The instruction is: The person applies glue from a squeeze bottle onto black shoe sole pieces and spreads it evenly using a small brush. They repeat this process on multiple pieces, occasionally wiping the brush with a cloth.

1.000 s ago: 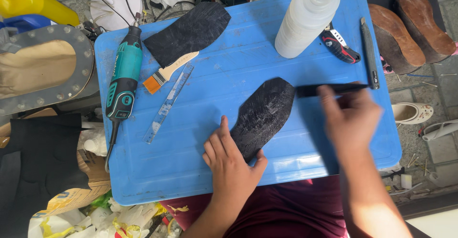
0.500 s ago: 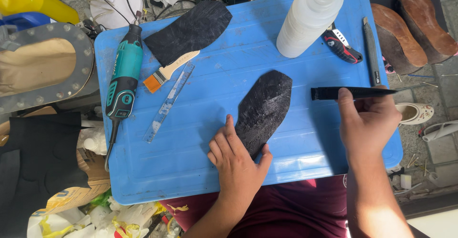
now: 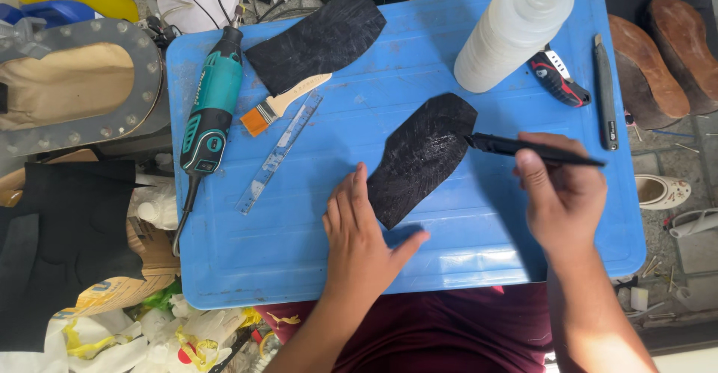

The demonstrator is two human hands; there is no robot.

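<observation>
Pinning the black sole-shaped rubber piece (image 3: 419, 160) at its narrow lower end, your left hand (image 3: 363, 238) lies flat with fingers spread on the blue plastic tabletop (image 3: 479, 231), fingertips touching the piece's lower left edge. Your right hand (image 3: 565, 201) is closed around a slim black knife (image 3: 535, 149), held nearly level, its tip meeting the piece's upper right edge. The piece sits mid-table, its long axis running from lower left, by your left hand, up to the right, toward the white squeeze bottle (image 3: 512, 33). Note that the blade crosses that axis from the right, and your right hand stands well clear of the piece
</observation>
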